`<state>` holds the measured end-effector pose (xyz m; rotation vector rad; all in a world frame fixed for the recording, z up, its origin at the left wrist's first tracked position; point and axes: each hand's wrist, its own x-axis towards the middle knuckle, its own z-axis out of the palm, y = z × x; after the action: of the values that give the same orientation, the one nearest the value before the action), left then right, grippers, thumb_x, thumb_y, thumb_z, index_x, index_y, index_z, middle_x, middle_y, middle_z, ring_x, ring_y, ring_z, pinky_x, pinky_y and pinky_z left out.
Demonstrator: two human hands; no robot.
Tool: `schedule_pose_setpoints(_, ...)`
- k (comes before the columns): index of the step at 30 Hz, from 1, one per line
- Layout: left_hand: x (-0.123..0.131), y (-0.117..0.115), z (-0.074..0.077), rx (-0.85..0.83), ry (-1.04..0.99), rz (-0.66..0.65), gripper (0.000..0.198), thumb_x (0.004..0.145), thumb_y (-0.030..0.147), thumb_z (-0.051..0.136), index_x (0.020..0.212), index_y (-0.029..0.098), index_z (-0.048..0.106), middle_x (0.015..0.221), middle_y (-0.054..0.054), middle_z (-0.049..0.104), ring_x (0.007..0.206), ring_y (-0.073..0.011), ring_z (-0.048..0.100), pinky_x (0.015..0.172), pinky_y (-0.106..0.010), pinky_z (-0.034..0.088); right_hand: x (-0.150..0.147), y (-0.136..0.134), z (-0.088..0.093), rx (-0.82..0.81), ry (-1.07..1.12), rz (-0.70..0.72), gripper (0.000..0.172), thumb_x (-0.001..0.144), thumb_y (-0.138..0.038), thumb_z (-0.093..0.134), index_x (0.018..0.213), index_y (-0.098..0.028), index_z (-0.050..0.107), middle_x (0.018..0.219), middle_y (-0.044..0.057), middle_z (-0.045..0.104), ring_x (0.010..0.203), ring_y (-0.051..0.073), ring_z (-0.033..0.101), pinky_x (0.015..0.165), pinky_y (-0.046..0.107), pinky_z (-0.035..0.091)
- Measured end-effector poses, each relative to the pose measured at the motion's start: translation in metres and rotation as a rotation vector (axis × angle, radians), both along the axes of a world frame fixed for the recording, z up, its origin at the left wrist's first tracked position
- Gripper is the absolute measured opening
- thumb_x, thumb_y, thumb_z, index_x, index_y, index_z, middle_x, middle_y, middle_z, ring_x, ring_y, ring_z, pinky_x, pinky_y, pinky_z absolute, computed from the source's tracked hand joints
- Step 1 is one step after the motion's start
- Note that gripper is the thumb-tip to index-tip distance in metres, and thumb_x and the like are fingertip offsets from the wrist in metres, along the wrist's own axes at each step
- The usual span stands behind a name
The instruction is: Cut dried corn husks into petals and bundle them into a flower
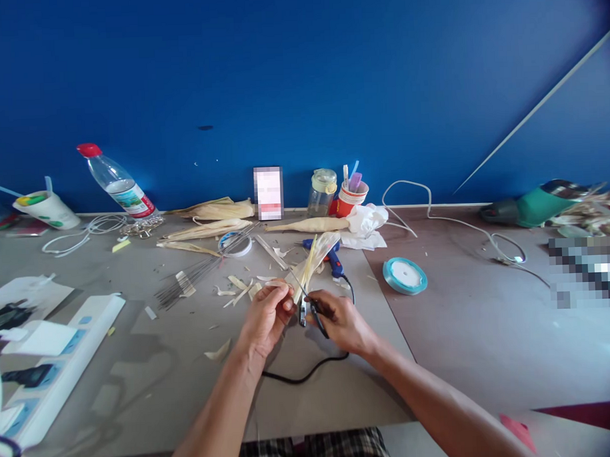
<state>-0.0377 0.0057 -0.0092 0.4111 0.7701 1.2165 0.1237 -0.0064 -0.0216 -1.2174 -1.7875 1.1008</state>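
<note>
While the right hand (341, 320) has its grip closed on black-handled scissors (317, 319), the left hand (270, 313) pinches narrowly near the base of a papery, fan-shaped husk bundle (313, 256); whether it holds the bundle cannot be told. Curled husk scraps (219, 351) and thin, straight wires (171, 295) litter the table (341, 400). Stacked paper cups (351, 201) contain a purple piece (355, 181); a tapered white cup (59, 212) contains yellow and green things (31, 199).

Whatever the left hand (271, 315) pinches is too small for me to make out. The right hand (344, 319) covers part of a black-handled tool (318, 321). Husk strips (312, 256) partly hide the blue glue gun (335, 263); the upright phone (268, 194) shows only blurred squares.
</note>
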Motion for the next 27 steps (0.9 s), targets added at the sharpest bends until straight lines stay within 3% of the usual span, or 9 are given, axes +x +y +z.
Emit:
schedule_pose_setpoints(3, -0.001, 0.0, -0.001, -0.001, 0.003, 0.005, 0.022, 0.061, 0.02, 0.076, 0.069, 0.014, 0.056, 0.066, 0.003, 0.057, 0.048, -0.002, 0.044, 0.049, -0.017, 0.036, 0.005, 0.007, -0.001, -0.072, 0.073, -0.088, 0.025, 0.076, -0.034, 0.055, 0.092, -0.016, 0.059, 0.058, -0.003, 0.048, 0.049, 0.01, 0.042, 0.045, 0.021, 0.033)
schedule_pose_setpoints(6, -0.002, 0.001, -0.002, -0.006, -0.002, -0.001, 0.026, 0.06, 0.021, 0.077, 0.072, 0.016, 0.056, 0.066, 0.004, 0.056, 0.049, -0.0022, 0.045, 0.05, -0.017, 0.037, 0.012, 0.016, -0.002, 0.037, -0.108, -0.253, 0.031, 0.075, -0.036, 0.057, 0.097, -0.015, 0.061, 0.06, -0.001, 0.053, 0.053, 0.012, 0.047, 0.051, 0.023, 0.038)
schedule_pose_setpoints(9, -0.001, 0.002, -0.002, -0.002, 0.004, -0.001, 0.027, 0.06, 0.021, 0.078, 0.071, 0.016, 0.054, 0.065, 0.005, 0.054, 0.049, -0.0023, 0.045, 0.05, -0.017, 0.037, 0.017, 0.022, -0.004, 0.117, -0.28, -0.308, 0.034, 0.075, -0.034, 0.057, 0.104, -0.017, 0.063, 0.076, 0.003, 0.064, 0.068, 0.016, 0.057, 0.066, 0.026, 0.044)
schedule_pose_setpoints(14, -0.001, 0.002, -0.002, -0.012, 0.012, 0.013, 0.025, 0.061, 0.02, 0.077, 0.071, 0.015, 0.054, 0.064, 0.005, 0.052, 0.048, -0.0019, 0.044, 0.049, -0.017, 0.037, 0.017, 0.021, -0.004, 0.163, -0.327, -0.276, 0.035, 0.076, -0.029, 0.058, 0.109, -0.018, 0.063, 0.086, 0.005, 0.067, 0.075, 0.017, 0.059, 0.072, 0.026, 0.045)
schedule_pose_setpoints(22, 0.0, 0.003, -0.004, -0.029, 0.077, 0.047, 0.024, 0.059, 0.02, 0.078, 0.069, 0.013, 0.057, 0.074, 0.001, 0.061, 0.049, -0.0022, 0.046, 0.048, -0.017, 0.037, 0.015, 0.014, 0.003, 0.244, -0.275, -0.037, 0.032, 0.074, -0.028, 0.063, 0.104, -0.017, 0.063, 0.072, 0.001, 0.061, 0.067, 0.014, 0.056, 0.066, 0.024, 0.044)
schedule_pose_setpoints(27, 0.002, 0.002, -0.004, -0.009, 0.183, 0.036, 0.023, 0.056, 0.022, 0.079, 0.068, 0.012, 0.061, 0.066, 0.001, 0.059, 0.049, -0.0028, 0.046, 0.047, -0.016, 0.036, 0.017, 0.013, 0.006, 0.286, -0.313, 0.061, 0.033, 0.073, -0.022, 0.064, 0.105, -0.017, 0.063, 0.072, 0.002, 0.061, 0.068, 0.014, 0.055, 0.067, 0.024, 0.043)
